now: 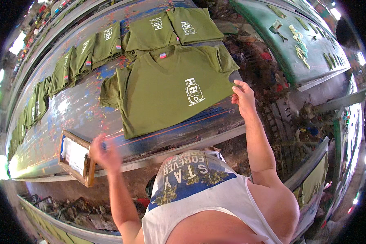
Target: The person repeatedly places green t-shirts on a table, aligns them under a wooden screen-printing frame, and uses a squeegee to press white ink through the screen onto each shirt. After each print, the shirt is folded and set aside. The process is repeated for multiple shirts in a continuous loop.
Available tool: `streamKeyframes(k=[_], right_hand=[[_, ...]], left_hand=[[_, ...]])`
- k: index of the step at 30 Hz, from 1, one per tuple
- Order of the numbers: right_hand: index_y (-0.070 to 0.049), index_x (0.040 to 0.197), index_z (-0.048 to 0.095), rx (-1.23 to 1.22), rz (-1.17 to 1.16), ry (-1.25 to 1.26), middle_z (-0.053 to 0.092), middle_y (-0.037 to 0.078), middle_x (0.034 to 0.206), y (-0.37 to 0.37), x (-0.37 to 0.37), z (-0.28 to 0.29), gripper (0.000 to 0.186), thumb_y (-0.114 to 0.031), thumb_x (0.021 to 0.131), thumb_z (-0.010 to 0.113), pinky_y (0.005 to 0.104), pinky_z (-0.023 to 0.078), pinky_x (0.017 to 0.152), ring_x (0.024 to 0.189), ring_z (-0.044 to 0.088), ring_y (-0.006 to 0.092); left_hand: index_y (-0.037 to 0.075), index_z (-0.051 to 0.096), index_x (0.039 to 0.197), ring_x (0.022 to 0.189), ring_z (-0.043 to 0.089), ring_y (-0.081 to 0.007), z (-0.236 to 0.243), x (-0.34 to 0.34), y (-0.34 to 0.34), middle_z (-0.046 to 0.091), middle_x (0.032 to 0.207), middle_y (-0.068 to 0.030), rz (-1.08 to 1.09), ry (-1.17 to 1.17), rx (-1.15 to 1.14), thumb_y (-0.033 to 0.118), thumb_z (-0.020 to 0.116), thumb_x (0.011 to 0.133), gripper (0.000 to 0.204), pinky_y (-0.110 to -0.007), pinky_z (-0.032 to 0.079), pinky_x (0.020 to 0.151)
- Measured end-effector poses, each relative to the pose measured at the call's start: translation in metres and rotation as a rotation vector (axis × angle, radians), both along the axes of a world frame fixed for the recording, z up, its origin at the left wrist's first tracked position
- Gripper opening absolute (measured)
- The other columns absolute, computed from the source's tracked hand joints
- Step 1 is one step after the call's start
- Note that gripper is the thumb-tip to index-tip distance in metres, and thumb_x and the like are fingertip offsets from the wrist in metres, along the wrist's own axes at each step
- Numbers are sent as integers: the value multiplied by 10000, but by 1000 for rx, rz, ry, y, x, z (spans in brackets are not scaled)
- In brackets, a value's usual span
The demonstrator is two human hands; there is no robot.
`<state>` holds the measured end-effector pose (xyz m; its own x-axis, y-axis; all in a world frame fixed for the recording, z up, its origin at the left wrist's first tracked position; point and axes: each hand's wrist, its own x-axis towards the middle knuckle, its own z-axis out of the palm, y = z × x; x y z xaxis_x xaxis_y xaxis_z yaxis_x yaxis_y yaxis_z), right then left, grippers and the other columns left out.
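A green V-neck T-shirt point(158, 93) lies spread on the long table in front of me, with a white gas-cylinder print point(194, 92) on its right part. My right hand point(244, 97) is at the shirt's right edge, near the hem corner, its fingers curled in on the cloth. Motion smears my left hand point(105, 153), so its fingers cannot be read. It is beside a wooden-framed printing screen point(89, 164), which rests tilted over the table's near edge. Whether that hand touches the frame cannot be made out.
More printed green shirts point(152, 30) line the far side and left of the paint-spotted table point(85, 112). To the right, beyond a cluttered gap, a green-edged table point(288, 61) holds a tangled pale cord point(299, 46) and small dark pieces. Debris lies below the near edge.
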<state>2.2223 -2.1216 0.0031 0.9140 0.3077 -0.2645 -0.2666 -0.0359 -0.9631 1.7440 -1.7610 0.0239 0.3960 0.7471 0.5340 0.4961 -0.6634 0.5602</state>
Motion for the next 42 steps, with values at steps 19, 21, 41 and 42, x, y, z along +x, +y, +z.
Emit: streamKeyframes(k=[19, 21, 41, 42], right_hand=[[-18, 1125, 817, -134, 248, -245, 796, 53, 1054, -51, -59, -19, 230, -10, 915, 909, 305, 600, 822, 950, 744, 144], [-23, 1095, 802, -207, 218, -361, 783, 93, 1097, -47, -66, -20, 223, -23, 904, 918, 349, 608, 844, 1032, 751, 215], [-2, 1131, 738, -99, 464, -1410, 663, 218, 1065, 25, -61, 49, 324, -184, 922, 906, 553, 561, 871, 971, 663, 461], [-12, 1103, 729, -74, 454, -1431, 662, 215, 1047, 32, -58, 53, 332, -196, 907, 924, 554, 563, 855, 946, 663, 460]], left_hand=[[92, 657, 1513, 754, 678, -266, 74, 293, -124, 691, 866, -137, -408, 48, -275, -109, 669, 859, 684, -375, 558, 753], [76, 656, 1513, 799, 664, -195, 75, 311, -132, 696, 885, -100, -442, -128, -407, -131, 630, 887, 660, -343, 539, 759], [22, 657, 1450, 874, 604, -108, 152, 387, -152, 678, 1017, -14, -380, -1103, -762, -35, 624, 1081, 374, -277, 503, 756], [15, 656, 1446, 878, 612, -111, 159, 386, -149, 684, 1026, -19, -387, -1130, -734, -42, 621, 1077, 375, -279, 511, 762]])
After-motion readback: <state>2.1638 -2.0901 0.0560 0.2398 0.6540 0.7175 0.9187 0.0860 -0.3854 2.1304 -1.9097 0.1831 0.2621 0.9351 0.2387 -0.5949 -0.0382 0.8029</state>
